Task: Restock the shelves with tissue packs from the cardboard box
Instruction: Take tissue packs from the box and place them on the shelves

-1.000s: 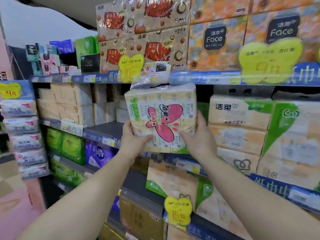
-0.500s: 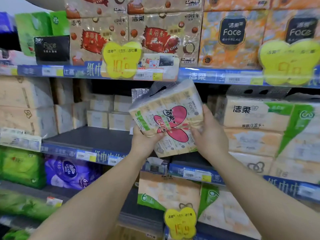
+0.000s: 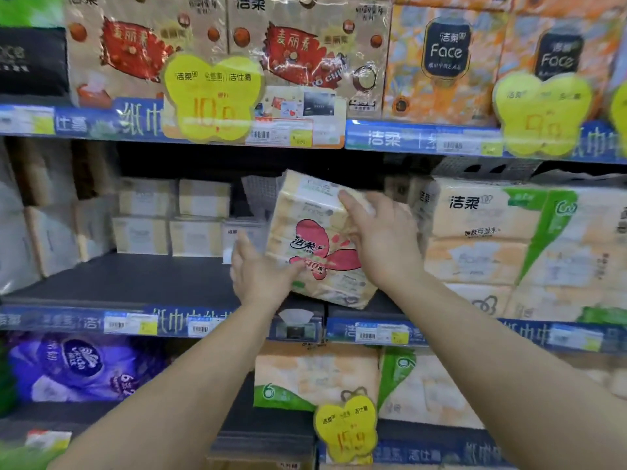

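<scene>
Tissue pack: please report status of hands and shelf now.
Left hand open, pressing the tissue pack low on its left side. Right hand gripping its right side. Pack tilted at the middle shelf edge. Nothing blocking.

My left hand (image 3: 261, 276) and right hand (image 3: 383, 242) are bare, with no gloves, rings or watch. Both my forearms are uncovered as far as they show, and my nails are short and plain.
</scene>
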A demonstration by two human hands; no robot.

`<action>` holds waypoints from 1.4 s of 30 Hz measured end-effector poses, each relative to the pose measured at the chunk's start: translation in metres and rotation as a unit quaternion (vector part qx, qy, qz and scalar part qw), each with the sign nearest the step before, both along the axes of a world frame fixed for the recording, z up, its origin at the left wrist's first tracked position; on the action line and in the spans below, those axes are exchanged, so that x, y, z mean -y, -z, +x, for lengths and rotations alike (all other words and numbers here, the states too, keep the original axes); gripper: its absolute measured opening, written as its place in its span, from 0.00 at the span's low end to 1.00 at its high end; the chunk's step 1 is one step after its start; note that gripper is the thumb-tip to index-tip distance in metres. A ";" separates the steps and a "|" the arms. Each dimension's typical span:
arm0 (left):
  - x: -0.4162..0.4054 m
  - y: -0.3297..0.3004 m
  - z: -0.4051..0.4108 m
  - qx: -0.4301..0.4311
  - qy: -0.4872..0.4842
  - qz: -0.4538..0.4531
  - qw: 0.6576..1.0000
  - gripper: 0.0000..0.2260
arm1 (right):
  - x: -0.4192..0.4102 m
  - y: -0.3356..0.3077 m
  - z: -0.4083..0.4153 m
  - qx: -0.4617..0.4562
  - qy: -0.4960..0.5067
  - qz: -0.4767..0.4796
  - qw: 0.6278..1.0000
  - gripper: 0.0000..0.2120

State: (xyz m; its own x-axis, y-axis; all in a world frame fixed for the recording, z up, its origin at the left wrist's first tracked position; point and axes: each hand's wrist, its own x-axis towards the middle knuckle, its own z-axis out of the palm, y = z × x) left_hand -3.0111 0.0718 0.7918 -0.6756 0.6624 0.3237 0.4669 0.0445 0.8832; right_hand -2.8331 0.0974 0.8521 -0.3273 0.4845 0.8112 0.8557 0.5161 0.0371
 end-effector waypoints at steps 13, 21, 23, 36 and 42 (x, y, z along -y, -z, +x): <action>-0.023 0.005 -0.022 0.075 0.134 0.025 0.988 0.35 | -0.010 0.086 0.006 -0.114 -0.074 -0.246 0.960 0.34; -0.059 0.006 0.002 0.108 0.241 0.011 0.964 0.30 | -0.027 0.079 0.025 -0.110 0.006 -0.390 0.914 0.32; -0.063 0.008 0.003 0.118 0.247 0.013 0.962 0.30 | -0.028 0.073 0.026 -0.100 0.009 -0.406 0.908 0.33; -0.046 0.009 0.013 0.019 0.150 0.011 0.988 0.27 | -0.017 0.067 0.026 -0.134 -0.031 -0.454 0.880 0.33; -0.001 0.007 0.068 -0.206 0.077 -0.088 0.972 0.37 | 0.033 0.073 0.067 -0.171 -0.084 -0.414 0.890 0.30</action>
